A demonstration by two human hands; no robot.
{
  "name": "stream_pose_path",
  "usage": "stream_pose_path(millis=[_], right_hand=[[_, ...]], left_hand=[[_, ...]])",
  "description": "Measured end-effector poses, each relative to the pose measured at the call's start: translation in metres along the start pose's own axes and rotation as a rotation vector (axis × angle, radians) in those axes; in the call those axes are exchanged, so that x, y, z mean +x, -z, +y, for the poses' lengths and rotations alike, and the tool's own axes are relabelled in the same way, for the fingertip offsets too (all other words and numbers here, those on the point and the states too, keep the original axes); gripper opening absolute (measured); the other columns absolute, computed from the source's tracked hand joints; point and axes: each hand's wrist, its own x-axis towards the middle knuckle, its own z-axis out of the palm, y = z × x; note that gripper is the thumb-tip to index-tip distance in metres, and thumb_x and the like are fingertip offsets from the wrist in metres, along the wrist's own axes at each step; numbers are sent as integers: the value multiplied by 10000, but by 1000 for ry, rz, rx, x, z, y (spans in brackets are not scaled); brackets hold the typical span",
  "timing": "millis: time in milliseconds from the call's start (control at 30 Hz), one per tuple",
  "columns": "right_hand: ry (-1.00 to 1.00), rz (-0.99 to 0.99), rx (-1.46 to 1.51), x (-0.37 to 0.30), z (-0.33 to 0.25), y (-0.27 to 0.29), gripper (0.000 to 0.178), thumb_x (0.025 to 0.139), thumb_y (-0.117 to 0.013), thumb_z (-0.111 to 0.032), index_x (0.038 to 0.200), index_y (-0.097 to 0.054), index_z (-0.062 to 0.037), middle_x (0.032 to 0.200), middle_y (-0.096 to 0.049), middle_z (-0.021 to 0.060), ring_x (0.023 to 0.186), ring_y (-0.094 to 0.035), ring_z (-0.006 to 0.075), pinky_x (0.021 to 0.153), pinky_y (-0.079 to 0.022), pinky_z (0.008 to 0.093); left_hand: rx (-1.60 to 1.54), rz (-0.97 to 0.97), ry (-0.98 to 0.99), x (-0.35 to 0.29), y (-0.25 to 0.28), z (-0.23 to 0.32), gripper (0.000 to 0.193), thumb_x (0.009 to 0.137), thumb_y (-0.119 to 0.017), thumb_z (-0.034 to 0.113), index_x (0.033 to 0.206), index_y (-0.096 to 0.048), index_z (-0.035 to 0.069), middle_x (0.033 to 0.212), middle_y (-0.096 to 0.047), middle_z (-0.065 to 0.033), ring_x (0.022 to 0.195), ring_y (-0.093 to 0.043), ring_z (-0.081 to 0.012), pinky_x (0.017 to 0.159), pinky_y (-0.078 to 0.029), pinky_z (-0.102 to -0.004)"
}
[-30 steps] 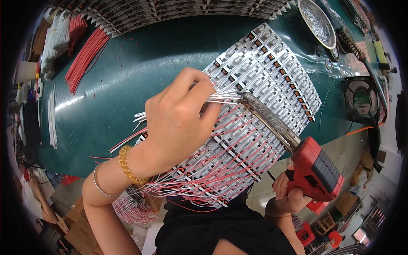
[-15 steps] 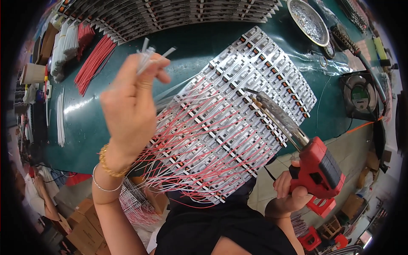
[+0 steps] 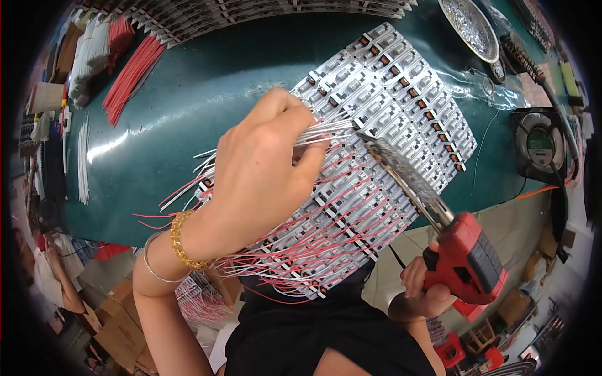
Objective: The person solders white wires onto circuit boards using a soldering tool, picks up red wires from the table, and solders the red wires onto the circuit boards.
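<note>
My left hand [image 3: 260, 166] is closed around a bundle of thin white wires [image 3: 326, 130], their ends pointing right over a panel of small circuit boards [image 3: 401, 78]. Red and white wires [image 3: 295, 241] hang off the panel's left and lower parts. On the right, my right hand [image 3: 421, 291] grips a red and black soldering gun [image 3: 471, 260]. Its long metal nose reaches up and left across the panel, the tip close beside the wire ends. Whether the tip touches a wire or a board I cannot make out. My left hand hides part of the panel.
Red wires [image 3: 128, 78] and bundled white wires [image 3: 88, 66] lie on the green table's [image 3: 207, 75] left side. Stacked board panels [image 3: 219, 15] line the back. A metal dish [image 3: 469, 28] of silvery bits and a small black fan [image 3: 539, 144] are at right.
My left hand has come down and right from above the table to the panel, bringing the white wires next to the gun's tip. The view has shifted slightly; my right hand still holds the gun.
</note>
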Motion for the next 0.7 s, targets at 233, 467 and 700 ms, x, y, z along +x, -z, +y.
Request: stream_pose_path(millis=[233,467,700], right_hand=[[-145,-59,8,-1,2,-2,722,760,-649,-509,1096,-440,96,440,-417,-8,355,-418,105,383,-361,240],[-67,-19,-139,-8,-2,10,696,762,-667,-478,1088,-445,95,454,-424,-8,359,-421,102,382,-357,236],[-141,-47,68,16,-20,-30,774,764,-668,-475,1174,-407,128,448,-420,-12,347,-408,91,373,-348,227]], left_hand=[[43,35,-54,-3,-6,-5,95,712,-642,-21,760,-563,-41,766,-527,-75,583,-489,-144,514,-391,-252],[83,80,-131,-2,-6,-1,120,681,-638,-29,748,-539,-32,769,-535,-90,550,-545,-189,502,-435,-286],[121,80,-144,-8,-10,-12,109,676,-618,52,734,-543,-3,785,-520,-97,562,-556,-266,484,-432,-354]])
